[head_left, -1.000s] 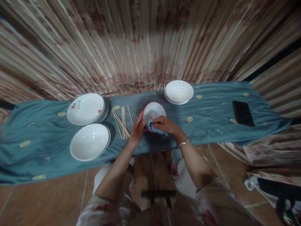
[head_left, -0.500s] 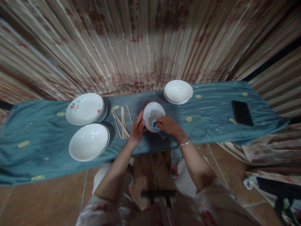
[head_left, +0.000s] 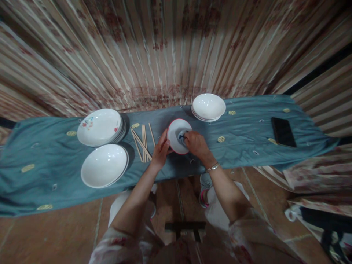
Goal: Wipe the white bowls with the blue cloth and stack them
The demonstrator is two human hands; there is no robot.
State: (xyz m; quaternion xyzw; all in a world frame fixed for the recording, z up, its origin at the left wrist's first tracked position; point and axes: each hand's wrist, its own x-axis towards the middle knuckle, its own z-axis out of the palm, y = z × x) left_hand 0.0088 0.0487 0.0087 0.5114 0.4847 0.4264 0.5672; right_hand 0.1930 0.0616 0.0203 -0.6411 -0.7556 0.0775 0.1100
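Observation:
My left hand (head_left: 161,149) grips the left side of a white bowl (head_left: 173,134) with a red rim, thumb at the rim and fingers mostly hidden beneath. Inside that bowl, my right hand (head_left: 196,145) is closed on a small blue-grey cloth (head_left: 181,136) with dark marks, pressed near the bowl's right inner side. Just left of my left hand, several wooden chopsticks (head_left: 143,143) lie on the tablecloth, some crossed.
A blue-green patterned cloth (head_left: 242,135) covers the narrow table. At left stand a stack of floral plates (head_left: 100,126) and a stack of white bowls (head_left: 104,167). More white bowls (head_left: 208,106) sit at the back; a black phone (head_left: 283,132) lies far right.
My right hand has moved slightly up inside the bowl, taking the cloth from the lower part toward the middle right. My left hand keeps its hold on the bowl.

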